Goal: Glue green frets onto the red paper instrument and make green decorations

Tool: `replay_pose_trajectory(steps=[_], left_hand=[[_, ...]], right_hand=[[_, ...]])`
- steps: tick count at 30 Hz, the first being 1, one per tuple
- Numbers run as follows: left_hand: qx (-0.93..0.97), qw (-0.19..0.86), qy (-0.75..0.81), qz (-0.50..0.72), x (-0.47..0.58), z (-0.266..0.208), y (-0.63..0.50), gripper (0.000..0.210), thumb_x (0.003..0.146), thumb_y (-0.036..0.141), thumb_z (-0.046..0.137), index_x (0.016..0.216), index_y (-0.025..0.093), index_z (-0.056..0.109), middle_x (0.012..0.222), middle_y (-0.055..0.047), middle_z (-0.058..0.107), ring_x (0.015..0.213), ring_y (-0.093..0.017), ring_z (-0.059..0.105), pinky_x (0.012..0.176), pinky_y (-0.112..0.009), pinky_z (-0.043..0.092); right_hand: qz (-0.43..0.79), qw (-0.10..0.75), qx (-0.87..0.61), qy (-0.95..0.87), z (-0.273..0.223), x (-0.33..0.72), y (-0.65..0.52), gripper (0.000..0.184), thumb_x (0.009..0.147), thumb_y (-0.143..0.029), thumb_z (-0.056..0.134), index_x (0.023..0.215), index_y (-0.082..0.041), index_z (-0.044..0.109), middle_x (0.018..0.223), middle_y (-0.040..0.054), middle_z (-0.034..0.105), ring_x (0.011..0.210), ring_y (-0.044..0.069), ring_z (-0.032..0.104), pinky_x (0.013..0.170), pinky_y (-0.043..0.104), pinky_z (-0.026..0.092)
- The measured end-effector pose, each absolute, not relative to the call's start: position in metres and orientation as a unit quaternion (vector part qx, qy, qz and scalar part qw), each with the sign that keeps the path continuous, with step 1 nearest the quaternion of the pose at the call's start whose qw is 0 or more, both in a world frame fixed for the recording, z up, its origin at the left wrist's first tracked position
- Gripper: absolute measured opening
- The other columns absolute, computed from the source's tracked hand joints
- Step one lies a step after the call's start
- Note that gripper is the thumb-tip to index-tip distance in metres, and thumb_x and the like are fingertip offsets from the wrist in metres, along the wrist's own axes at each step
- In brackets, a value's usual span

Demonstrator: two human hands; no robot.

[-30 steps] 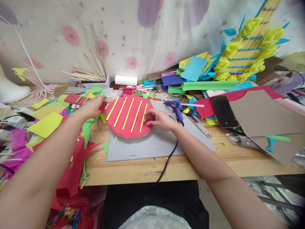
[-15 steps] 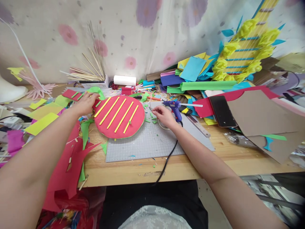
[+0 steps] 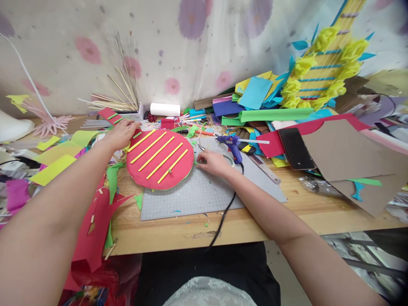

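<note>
My left hand [image 3: 123,132] is closed round the neck of a red craft guitar [image 3: 149,174], whose round body carries slanted yellow strips and a small green bit. Its neck has green strips across it. Beside the body's right edge, my right hand [image 3: 212,162] is low over the grey cutting mat [image 3: 181,207], fingers pinched together. A slim grey pointed tool [image 3: 201,147] sticks out from these fingers; its kind is not clear. Behind that hand lie a roll of tape [image 3: 230,160] and a purple glue gun [image 3: 234,146] with a white glue stick in it.
A metal ruler [image 3: 264,168] and a black phone [image 3: 296,148] lie on the right, by brown cardboard [image 3: 347,148]. Coloured sheets are piled at the back. The glue gun's black cord [image 3: 223,216] crosses the mat. Red scraps [image 3: 92,229] hang off the front left edge.
The red guitar has turned a little, its neck swinging up and right with my left hand. My right hand has shifted down and slightly left, nearer the guitar's body.
</note>
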State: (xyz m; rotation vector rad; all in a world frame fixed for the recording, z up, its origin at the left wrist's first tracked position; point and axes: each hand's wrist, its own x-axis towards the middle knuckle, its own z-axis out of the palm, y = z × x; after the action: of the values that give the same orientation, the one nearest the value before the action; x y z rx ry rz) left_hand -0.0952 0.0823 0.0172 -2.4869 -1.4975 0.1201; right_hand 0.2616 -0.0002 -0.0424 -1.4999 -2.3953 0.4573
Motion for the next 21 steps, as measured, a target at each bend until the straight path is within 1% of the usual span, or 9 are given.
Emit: replay_pose_trajectory(steps=[3,6,9,11,13,15,18,20,21], left_hand=[[-0.852,0.115,-0.509,0.033,-0.083,0.02,0.088,0.051,0.082,0.006,0.03,0.133,0.002,0.035,0.129,-0.021,0.044,0.126,-0.026,0.032,0.102,-0.038,0.03],[-0.86,0.107,-0.499,0.01,-0.076,0.021,0.094,0.049,0.085,0.009,0.028,0.133,0.004,0.035,0.133,-0.02,0.041,0.128,-0.025,0.031,0.103,-0.039,0.029],[-0.861,0.082,-0.502,-0.009,-0.074,0.018,0.098,0.05,0.084,0.01,0.028,0.133,0.01,0.037,0.133,-0.017,0.043,0.131,-0.024,0.03,0.105,-0.039,0.028],[-0.858,0.062,-0.51,-0.025,-0.073,0.016,0.101,0.054,0.082,0.009,0.031,0.135,0.013,0.037,0.132,-0.016,0.046,0.133,-0.024,0.03,0.106,-0.039,0.027],[-0.857,0.04,-0.513,-0.036,-0.071,0.014,0.102,0.063,0.077,0.005,0.035,0.139,0.015,0.032,0.131,-0.014,0.049,0.134,-0.024,0.029,0.107,-0.041,0.027],[-0.86,0.022,-0.507,-0.045,-0.068,0.014,0.103,0.073,0.072,0.001,0.037,0.143,0.014,0.024,0.134,-0.013,0.048,0.136,-0.024,0.025,0.108,-0.041,0.027],[-0.857,0.021,-0.51,-0.063,-0.065,0.017,0.103,0.08,0.069,-0.003,0.038,0.144,0.01,0.015,0.145,-0.013,0.035,0.14,-0.022,0.015,0.11,-0.04,0.023],[-0.846,0.036,-0.525,-0.085,-0.066,0.02,0.1,0.078,0.07,-0.004,0.038,0.144,0.006,0.013,0.15,-0.014,0.024,0.141,-0.022,0.008,0.112,-0.041,0.019],[-0.833,0.044,-0.541,-0.104,-0.067,0.021,0.098,0.077,0.072,-0.004,0.039,0.143,0.003,0.012,0.15,-0.014,0.022,0.141,-0.023,0.008,0.113,-0.041,0.018]], right_hand=[[0.133,0.101,-0.515,-0.841,-0.038,0.26,-0.002,0.01,0.08,-0.026,0.055,0.086,-0.02,0.06,0.097,0.0049,0.062,0.084,0.017,0.056,0.063,0.025,0.035],[0.15,0.106,-0.514,-0.838,-0.033,0.267,0.0,0.006,0.079,-0.022,0.055,0.081,-0.019,0.059,0.089,0.0061,0.063,0.079,0.017,0.056,0.064,0.026,0.035],[0.187,0.155,-0.544,-0.803,-0.028,0.277,0.005,0.003,0.077,-0.018,0.057,0.08,-0.019,0.059,0.079,0.0054,0.064,0.072,0.018,0.055,0.062,0.028,0.035],[0.218,0.207,-0.546,-0.782,-0.027,0.279,0.006,0.008,0.076,-0.016,0.057,0.083,-0.019,0.061,0.075,0.0035,0.064,0.068,0.016,0.055,0.061,0.027,0.035],[0.267,0.258,-0.515,-0.772,-0.026,0.276,0.006,0.014,0.077,-0.017,0.056,0.089,-0.019,0.063,0.074,0.0021,0.063,0.068,0.015,0.055,0.062,0.027,0.038],[0.327,0.299,-0.471,-0.763,-0.027,0.267,0.005,0.016,0.077,-0.019,0.056,0.091,-0.018,0.064,0.078,0.0024,0.064,0.07,0.013,0.056,0.064,0.026,0.04],[0.387,0.32,-0.421,-0.755,-0.027,0.249,0.001,0.012,0.075,-0.02,0.058,0.086,-0.017,0.064,0.084,0.0026,0.065,0.073,0.012,0.056,0.066,0.025,0.042],[0.396,0.306,-0.413,-0.761,-0.027,0.24,-0.001,0.009,0.073,-0.017,0.059,0.082,-0.016,0.062,0.08,0.0013,0.063,0.07,0.011,0.054,0.065,0.025,0.042],[0.399,0.297,-0.413,-0.763,-0.027,0.238,-0.002,0.008,0.072,-0.015,0.058,0.08,-0.016,0.061,0.077,0.0005,0.062,0.068,0.01,0.054,0.064,0.025,0.042]])
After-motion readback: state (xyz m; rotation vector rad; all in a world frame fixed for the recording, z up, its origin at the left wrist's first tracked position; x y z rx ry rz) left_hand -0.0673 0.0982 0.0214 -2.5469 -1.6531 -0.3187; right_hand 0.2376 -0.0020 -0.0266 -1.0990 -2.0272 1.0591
